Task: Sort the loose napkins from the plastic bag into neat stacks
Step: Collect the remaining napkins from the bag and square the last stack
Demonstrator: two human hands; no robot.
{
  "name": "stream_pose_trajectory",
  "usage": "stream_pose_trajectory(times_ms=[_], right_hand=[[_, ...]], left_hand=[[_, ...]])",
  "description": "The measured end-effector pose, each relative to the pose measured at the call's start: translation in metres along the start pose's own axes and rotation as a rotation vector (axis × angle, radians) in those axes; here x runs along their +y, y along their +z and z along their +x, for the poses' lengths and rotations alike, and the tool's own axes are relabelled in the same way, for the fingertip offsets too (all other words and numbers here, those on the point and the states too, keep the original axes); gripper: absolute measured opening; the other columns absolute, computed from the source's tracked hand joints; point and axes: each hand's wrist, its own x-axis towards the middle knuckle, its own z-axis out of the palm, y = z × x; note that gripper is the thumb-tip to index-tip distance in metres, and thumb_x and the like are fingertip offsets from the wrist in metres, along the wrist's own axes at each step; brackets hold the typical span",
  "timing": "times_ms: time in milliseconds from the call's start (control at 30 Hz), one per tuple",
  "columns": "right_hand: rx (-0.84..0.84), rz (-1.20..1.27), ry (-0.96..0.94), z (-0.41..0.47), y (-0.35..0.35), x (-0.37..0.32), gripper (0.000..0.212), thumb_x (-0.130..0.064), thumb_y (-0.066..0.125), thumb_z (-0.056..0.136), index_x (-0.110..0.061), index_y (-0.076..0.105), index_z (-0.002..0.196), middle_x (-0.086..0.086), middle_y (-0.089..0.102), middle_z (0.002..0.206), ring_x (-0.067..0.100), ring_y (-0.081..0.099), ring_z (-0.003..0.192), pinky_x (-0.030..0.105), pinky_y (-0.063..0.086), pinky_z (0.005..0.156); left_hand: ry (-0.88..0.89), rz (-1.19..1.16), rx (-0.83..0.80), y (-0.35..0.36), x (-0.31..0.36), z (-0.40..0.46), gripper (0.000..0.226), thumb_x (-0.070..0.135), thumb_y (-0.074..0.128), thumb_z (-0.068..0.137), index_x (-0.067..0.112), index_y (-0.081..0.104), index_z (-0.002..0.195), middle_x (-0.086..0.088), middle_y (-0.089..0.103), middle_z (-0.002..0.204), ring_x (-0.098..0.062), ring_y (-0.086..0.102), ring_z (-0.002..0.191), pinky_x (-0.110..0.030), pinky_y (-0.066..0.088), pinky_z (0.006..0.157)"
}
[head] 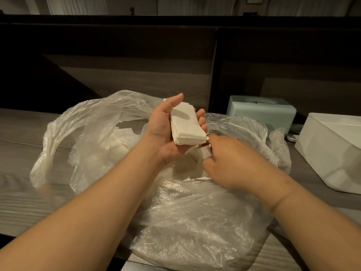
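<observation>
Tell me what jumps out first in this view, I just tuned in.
The left hand holds a stack of white napkins in its palm at centre frame, above the crumpled clear plastic bag spread over the wooden counter. The right hand pinches another napkin just below the stack.

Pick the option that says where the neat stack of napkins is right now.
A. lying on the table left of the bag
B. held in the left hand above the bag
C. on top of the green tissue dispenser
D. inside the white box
B: the stack of napkins lies in the left hand, thumb and fingers curled round it, above the plastic bag.
</observation>
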Motion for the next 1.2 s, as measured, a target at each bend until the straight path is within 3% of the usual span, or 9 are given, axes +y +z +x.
stream_pose_trajectory(times_ms=[133,300,400,533,667,767,933,1100,1200], right_hand=[[0.025,-0.002,0.005,0.0017,0.0021,0.0011,0.028,-0.052,0.052,0.095,-0.028,0.047,0.11,-0.007,0.059,0.102,0.019,0.056,0.087,0.037,0.043,0.074],[-0.029,-0.074,-0.012,-0.0002,0.0031,-0.0012,0.069,-0.081,0.061,0.074,-0.037,0.056,0.127,-0.007,0.05,0.118,0.019,0.045,0.117,0.044,0.046,0.098],[0.001,-0.107,-0.028,-0.0003,0.0011,-0.0039,0.06,-0.076,0.061,0.079,-0.037,0.061,0.126,-0.006,0.052,0.116,0.019,0.044,0.116,0.043,0.043,0.098],[0.032,-0.098,-0.07,-0.0024,0.0027,-0.0075,0.028,-0.046,0.054,0.087,-0.03,0.063,0.108,-0.007,0.063,0.094,0.02,0.057,0.084,0.04,0.044,0.086],[0.063,-0.093,-0.101,-0.0044,0.0026,-0.0068,0.01,-0.038,0.05,0.093,-0.029,0.049,0.097,-0.01,0.048,0.075,0.014,0.044,0.066,0.037,0.034,0.077],[0.105,-0.096,-0.09,-0.003,0.0038,-0.0048,0.01,-0.037,0.047,0.096,-0.028,0.05,0.099,-0.011,0.045,0.074,0.018,0.046,0.069,0.037,0.033,0.075],[0.119,-0.061,-0.095,-0.0026,0.0035,-0.0049,0.02,-0.047,0.051,0.097,-0.034,0.061,0.108,-0.009,0.065,0.089,0.02,0.059,0.083,0.039,0.044,0.083],[0.153,-0.025,-0.079,-0.0015,0.0002,0.0003,0.005,-0.034,0.051,0.094,-0.031,0.048,0.092,-0.008,0.055,0.081,0.02,0.053,0.078,0.036,0.038,0.072],[0.096,-0.036,-0.052,-0.001,-0.0001,0.0008,0.014,-0.031,0.059,0.09,-0.034,0.05,0.101,-0.011,0.056,0.087,0.019,0.053,0.082,0.037,0.04,0.076]], left_hand=[[0.004,0.002,-0.003,0.0004,-0.0006,0.0,0.05,0.038,0.068,0.089,0.002,0.061,0.124,-0.017,0.07,0.11,-0.026,0.066,0.081,-0.039,0.056,0.079],[0.005,-0.003,0.0,0.0001,-0.0002,0.0005,0.048,0.037,0.069,0.088,0.001,0.062,0.12,-0.017,0.069,0.109,-0.026,0.065,0.082,-0.039,0.056,0.082],[0.007,-0.009,0.003,0.0005,-0.0001,0.0007,0.047,0.036,0.068,0.088,0.001,0.062,0.119,-0.017,0.069,0.108,-0.026,0.065,0.082,-0.038,0.055,0.083],[0.017,-0.007,0.013,-0.0007,0.0004,0.0024,0.052,0.036,0.068,0.089,0.002,0.06,0.127,-0.017,0.069,0.109,-0.026,0.066,0.082,-0.039,0.056,0.082],[0.019,-0.012,0.012,-0.0013,0.0007,0.0029,0.054,0.036,0.068,0.089,0.003,0.058,0.131,-0.017,0.069,0.109,-0.027,0.067,0.082,-0.039,0.057,0.081],[0.018,-0.017,0.012,-0.0012,0.001,0.0024,0.052,0.035,0.067,0.09,0.003,0.058,0.129,-0.017,0.068,0.108,-0.026,0.066,0.082,-0.039,0.056,0.083],[-0.011,-0.071,-0.004,-0.0029,0.0023,0.0033,0.058,0.04,0.066,0.092,0.001,0.055,0.133,-0.017,0.068,0.11,-0.03,0.068,0.085,-0.042,0.056,0.084],[-0.058,-0.138,-0.048,-0.0047,0.004,0.0033,0.066,0.053,0.061,0.094,-0.006,0.058,0.123,-0.017,0.066,0.108,-0.031,0.068,0.085,-0.046,0.055,0.087],[-0.024,-0.137,-0.033,-0.0016,0.0036,0.0008,0.066,0.051,0.067,0.091,-0.004,0.055,0.125,-0.018,0.066,0.108,-0.029,0.067,0.084,-0.043,0.055,0.087]])
